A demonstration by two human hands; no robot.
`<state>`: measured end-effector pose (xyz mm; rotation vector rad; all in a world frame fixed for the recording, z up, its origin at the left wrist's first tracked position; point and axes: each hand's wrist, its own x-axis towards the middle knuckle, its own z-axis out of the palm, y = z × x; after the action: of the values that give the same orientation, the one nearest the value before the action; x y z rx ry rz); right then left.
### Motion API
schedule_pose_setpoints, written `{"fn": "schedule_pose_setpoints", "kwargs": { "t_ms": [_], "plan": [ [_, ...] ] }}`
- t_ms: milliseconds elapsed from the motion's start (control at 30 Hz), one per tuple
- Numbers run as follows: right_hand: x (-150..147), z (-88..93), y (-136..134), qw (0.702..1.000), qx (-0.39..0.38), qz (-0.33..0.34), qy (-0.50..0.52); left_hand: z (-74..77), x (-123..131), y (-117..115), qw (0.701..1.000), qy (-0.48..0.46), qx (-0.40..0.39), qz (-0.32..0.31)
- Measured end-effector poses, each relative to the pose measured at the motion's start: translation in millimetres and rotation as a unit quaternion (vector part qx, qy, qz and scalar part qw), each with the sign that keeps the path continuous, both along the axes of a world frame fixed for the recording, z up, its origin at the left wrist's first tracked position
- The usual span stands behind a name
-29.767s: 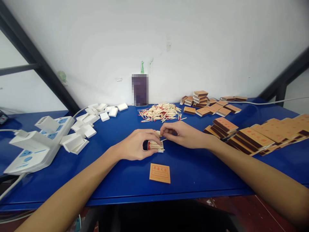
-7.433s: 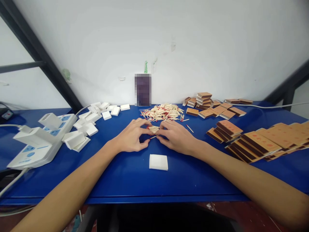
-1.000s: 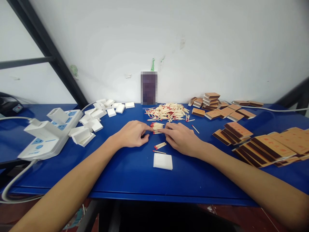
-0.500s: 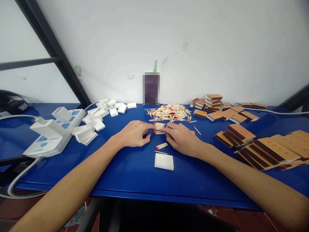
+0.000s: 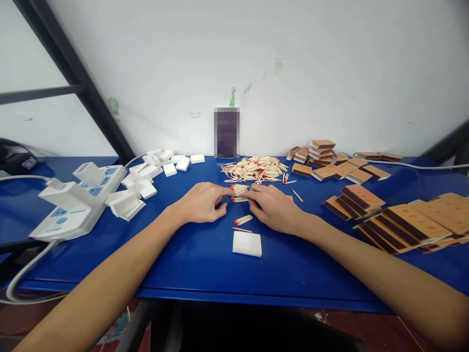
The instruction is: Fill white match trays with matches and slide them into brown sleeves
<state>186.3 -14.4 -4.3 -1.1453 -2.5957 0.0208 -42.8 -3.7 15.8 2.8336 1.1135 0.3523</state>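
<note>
Between my two hands lies a small bundle of red-tipped matches [image 5: 239,189] on the blue table. My left hand [image 5: 205,203] rests at its left side, index fingertip touching the match heads, thumb held apart below. From the other side, my right hand [image 5: 273,205] has its index fingertip at the plain ends, its other fingers partly bent. Nearer to me are a few matches [image 5: 243,220], one single match [image 5: 242,230] and a white matchbox tray [image 5: 247,243]. Behind the hands spreads a big heap of loose matches [image 5: 258,168]. An orange-brown edge [image 5: 289,198] shows beside my right hand, mostly hidden.
White trays [image 5: 146,172] lie scattered on the left, beside a power strip [image 5: 78,215] with plugs and cables. Brown matchbox sleeves [image 5: 414,225] are stacked on the right, more [image 5: 322,156] at the back. A blurred dark rectangle [image 5: 226,133] stands against the wall.
The view has shifted slightly, so everything sits a little further left and higher. Both hands stay at the bundle almost unmoved. An orange-brown edge now shows beside my right hand.
</note>
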Motion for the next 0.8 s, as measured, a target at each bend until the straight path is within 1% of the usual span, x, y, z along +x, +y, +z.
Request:
{"fn": "schedule_pose_setpoints", "kwargs": {
  "t_ms": [233, 433, 600, 800],
  "plan": [
    [3, 0.7, -2, 1.0, 0.0, 0.019, 0.018, 0.9, 1, -1, 0.999, 0.011, 0.009, -0.031],
    [6, 0.8, -10, 1.0, -0.008, 0.013, 0.009, 0.3, 1, -2, 0.998, 0.012, 0.007, -0.056],
    [5, 4.0, -13, 0.999, -0.014, 0.03, -0.001, -0.7, 2, -2, 0.997, 0.013, 0.002, -0.08],
    [6, 6.3, -14, 0.999, -0.016, 0.036, 0.002, -1.1, 2, -1, 0.995, 0.028, 0.024, -0.093]
  ]
}}
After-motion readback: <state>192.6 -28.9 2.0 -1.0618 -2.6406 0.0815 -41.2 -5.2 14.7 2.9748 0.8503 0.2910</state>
